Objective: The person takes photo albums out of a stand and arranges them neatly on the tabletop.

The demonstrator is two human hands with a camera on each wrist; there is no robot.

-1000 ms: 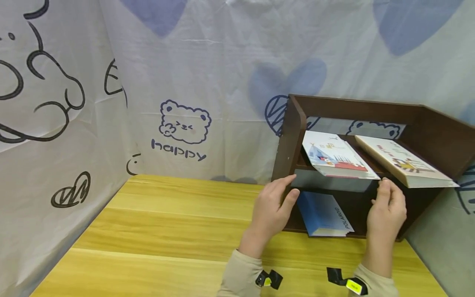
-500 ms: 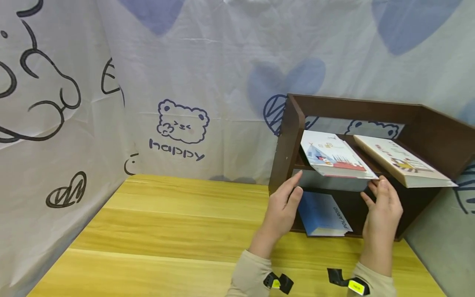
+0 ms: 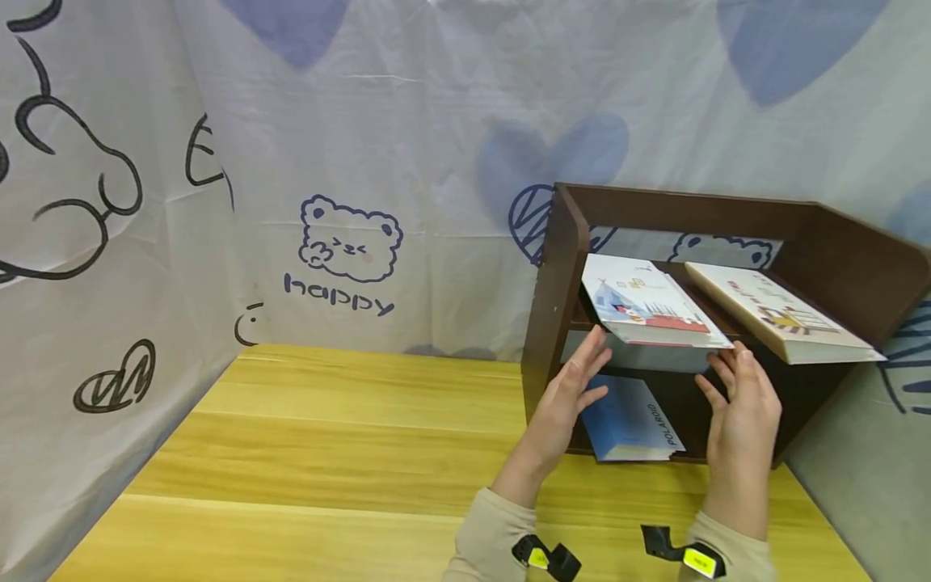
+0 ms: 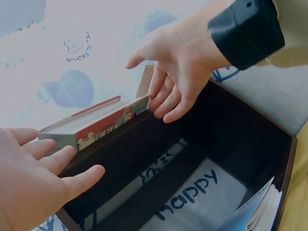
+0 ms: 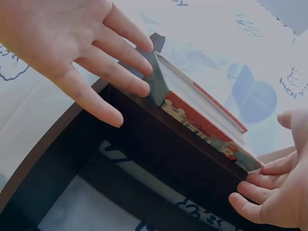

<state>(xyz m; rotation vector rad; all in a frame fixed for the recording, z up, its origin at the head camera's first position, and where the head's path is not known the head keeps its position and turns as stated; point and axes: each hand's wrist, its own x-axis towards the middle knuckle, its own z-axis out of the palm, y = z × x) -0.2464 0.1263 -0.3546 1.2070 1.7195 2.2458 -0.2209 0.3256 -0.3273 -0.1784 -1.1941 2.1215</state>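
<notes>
Book (image 3: 647, 303) overhangs shelf (image 3: 544, 299) front; left hand (image 3: 556, 408) spread beside it, right hand (image 3: 743, 408) spread, fingertips at its right corner. Uneven push could skew or drop it.

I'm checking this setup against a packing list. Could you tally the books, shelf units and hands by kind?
Books: 3 (the white book, the cream book, the blue book)
Shelf units: 1 (the dark brown shelf)
Hands: 2 (left hand, right hand)
Total: 6
</notes>
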